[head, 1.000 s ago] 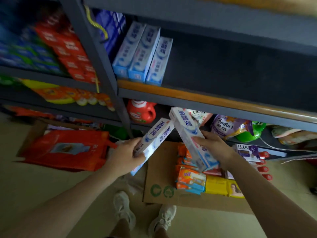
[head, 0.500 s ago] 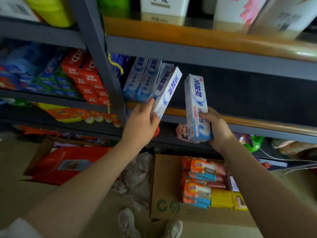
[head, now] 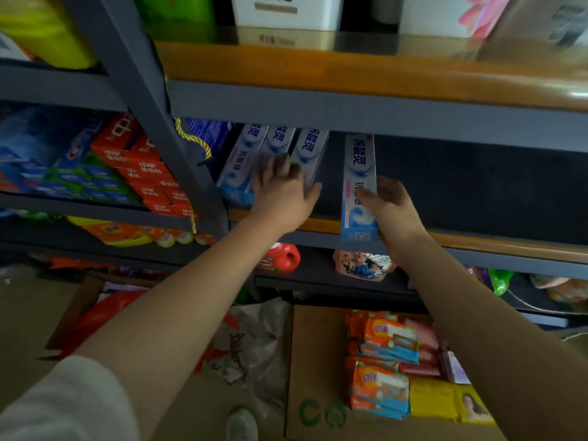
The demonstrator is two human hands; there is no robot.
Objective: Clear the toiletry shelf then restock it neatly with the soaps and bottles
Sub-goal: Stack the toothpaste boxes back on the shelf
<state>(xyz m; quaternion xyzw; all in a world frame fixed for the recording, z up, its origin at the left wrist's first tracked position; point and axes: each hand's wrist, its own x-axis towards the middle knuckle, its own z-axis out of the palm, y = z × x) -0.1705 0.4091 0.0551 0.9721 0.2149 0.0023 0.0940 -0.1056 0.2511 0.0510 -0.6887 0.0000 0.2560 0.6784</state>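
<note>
A row of blue-and-white toothpaste boxes (head: 245,160) stands at the left end of the dark middle shelf (head: 477,246). My left hand (head: 280,192) lies over the fronts of these boxes with fingers stretched out and blurred, the thumb beside the rightmost box (head: 313,148). My right hand (head: 391,208) grips another toothpaste box (head: 359,173) upright, a gap to the right of the row. Its lower end sits at the shelf's front edge. To the right of it the shelf is dark and bare.
A grey upright post (head: 165,148) bounds the row on the left. Past it are red toothpaste boxes (head: 146,173). Below stand a red detergent bottle (head: 283,259) and a pouch (head: 362,265). On the floor, a cardboard box (head: 318,361) holds orange soap packs (head: 381,342) and yellow soaps (head: 432,399).
Both hands rose from the floor box to the middle shelf. The left hand's toothpaste box went into the row. The right hand's box moved up and into the shelf opening.
</note>
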